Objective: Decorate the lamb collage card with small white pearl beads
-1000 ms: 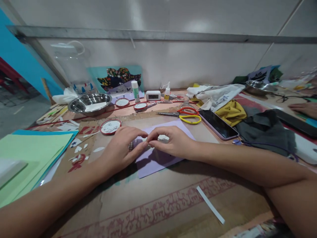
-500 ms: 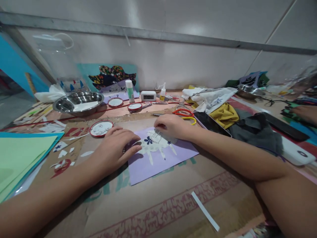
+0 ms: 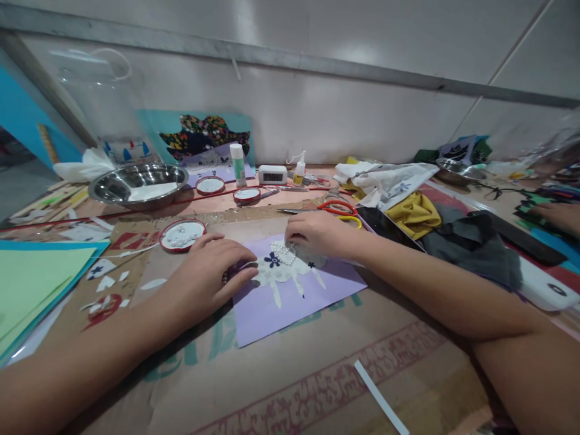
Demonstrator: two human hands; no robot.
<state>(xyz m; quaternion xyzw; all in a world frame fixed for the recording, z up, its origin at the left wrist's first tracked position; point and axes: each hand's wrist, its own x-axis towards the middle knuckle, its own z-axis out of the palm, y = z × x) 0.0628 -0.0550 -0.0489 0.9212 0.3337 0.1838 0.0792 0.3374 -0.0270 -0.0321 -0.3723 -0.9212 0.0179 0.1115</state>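
A purple sheet (image 3: 267, 320) lies on the cardboard, bearing a white cloth cutout (image 3: 267, 277) with dark blue flowers and pale strips below it. A cluster of clear beads (image 3: 283, 252) sits on the cutout. My right hand (image 3: 312, 232) bends over the beads with its fingertips pinched together; whatever they hold is hidden. At the sheet's left edge rests my left hand (image 3: 222, 266), palm down, thumb apart from the fingers, holding nothing that I can see. Just behind it stands a red-rimmed lid (image 3: 181, 249) with loose beads.
Scissors (image 3: 338, 208) with red and yellow handles lie beyond my right hand. Farther back are a glue stick (image 3: 237, 164), a small clock (image 3: 272, 175), a glue bottle (image 3: 299, 169) and a metal bowl (image 3: 136, 208). Cloth pieces (image 3: 412, 214) lie right; another person's hand (image 3: 559, 214) is far right.
The view has shifted slightly. Both hands keep nearly the same places on the purple sheet, the right still pinched at the beads.
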